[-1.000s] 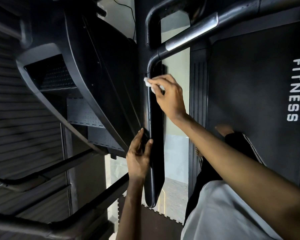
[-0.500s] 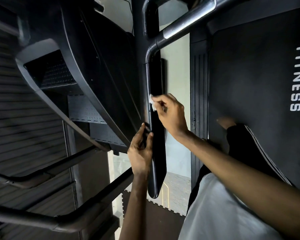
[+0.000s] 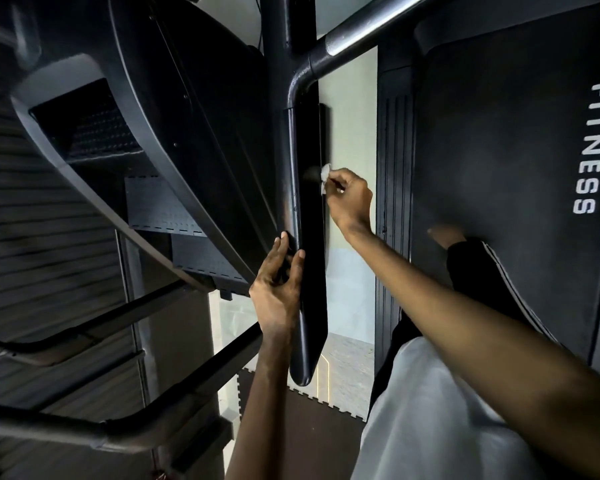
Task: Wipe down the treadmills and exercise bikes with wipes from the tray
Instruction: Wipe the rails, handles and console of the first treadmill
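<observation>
A black treadmill upright post [image 3: 309,237] runs down the middle of the view, below a bent handrail [image 3: 333,53]. My right hand [image 3: 349,199] pinches a small crumpled white wipe [image 3: 325,177] against the post's right edge, about halfway down. My left hand [image 3: 279,289] rests lower on the post's left side, thumb and fingers straight along it. The treadmill console [image 3: 174,140] slopes away at the left.
A black treadmill belt [image 3: 499,161] marked FITNESS fills the right side, with my foot and trouser leg on it. Black frame bars [image 3: 118,434] cross the lower left. Pale floor and dark rubber mat tiles [image 3: 309,427] show between the machines.
My right hand has slid the wipe down the post from just under the handrail bend and shifted to its right edge. My left hand has kept its place on the post.
</observation>
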`<state>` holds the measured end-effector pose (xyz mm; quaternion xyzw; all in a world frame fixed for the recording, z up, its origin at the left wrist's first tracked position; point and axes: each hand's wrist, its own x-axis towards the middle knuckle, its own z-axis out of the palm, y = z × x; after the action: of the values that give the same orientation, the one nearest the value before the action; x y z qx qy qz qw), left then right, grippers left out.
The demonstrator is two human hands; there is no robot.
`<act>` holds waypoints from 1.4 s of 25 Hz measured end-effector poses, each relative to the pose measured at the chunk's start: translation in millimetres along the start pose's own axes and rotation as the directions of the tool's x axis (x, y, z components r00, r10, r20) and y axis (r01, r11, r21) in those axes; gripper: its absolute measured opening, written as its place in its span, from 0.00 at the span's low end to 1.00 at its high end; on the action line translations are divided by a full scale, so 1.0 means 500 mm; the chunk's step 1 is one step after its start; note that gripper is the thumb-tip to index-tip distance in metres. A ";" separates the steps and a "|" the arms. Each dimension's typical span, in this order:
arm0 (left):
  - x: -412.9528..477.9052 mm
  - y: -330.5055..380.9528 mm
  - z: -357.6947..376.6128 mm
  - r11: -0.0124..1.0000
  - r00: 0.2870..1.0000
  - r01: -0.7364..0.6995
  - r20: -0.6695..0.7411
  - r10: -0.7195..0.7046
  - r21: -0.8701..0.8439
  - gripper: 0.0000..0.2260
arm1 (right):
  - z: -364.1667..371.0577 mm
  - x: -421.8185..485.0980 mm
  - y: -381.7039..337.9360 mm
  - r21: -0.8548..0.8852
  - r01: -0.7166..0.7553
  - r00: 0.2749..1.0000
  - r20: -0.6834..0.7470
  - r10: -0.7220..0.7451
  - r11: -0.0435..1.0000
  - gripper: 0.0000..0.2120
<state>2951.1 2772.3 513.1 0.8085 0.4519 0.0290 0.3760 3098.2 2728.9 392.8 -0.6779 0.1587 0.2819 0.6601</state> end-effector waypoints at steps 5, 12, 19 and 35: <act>0.002 -0.001 0.000 1.000 1.000 -0.026 -0.004 0.026 0.014 0.18 | 0.006 -0.004 -0.001 0.071 -0.028 0.999 -0.016 0.029 0.997 0.07; 0.000 -0.002 -0.001 1.000 1.000 0.001 0.018 -0.001 -0.021 0.19 | -0.025 -0.091 0.028 0.002 -0.035 0.991 0.130 0.035 0.999 0.13; -0.047 -0.033 -0.027 1.000 0.997 0.016 0.073 -0.016 -0.010 0.22 | -0.020 -0.078 -0.071 0.064 0.158 0.987 0.030 -0.160 0.985 0.08; -0.129 -0.143 -0.079 0.999 0.989 -0.039 0.144 0.039 -0.004 0.21 | -0.037 -0.142 -0.097 -0.352 0.664 0.744 0.234 -0.625 0.659 0.09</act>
<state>2847.3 2768.8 514.8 0.8169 0.4076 -0.0217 0.4075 3073.6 2703.5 473.4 -0.7996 -0.1861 0.0873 0.5642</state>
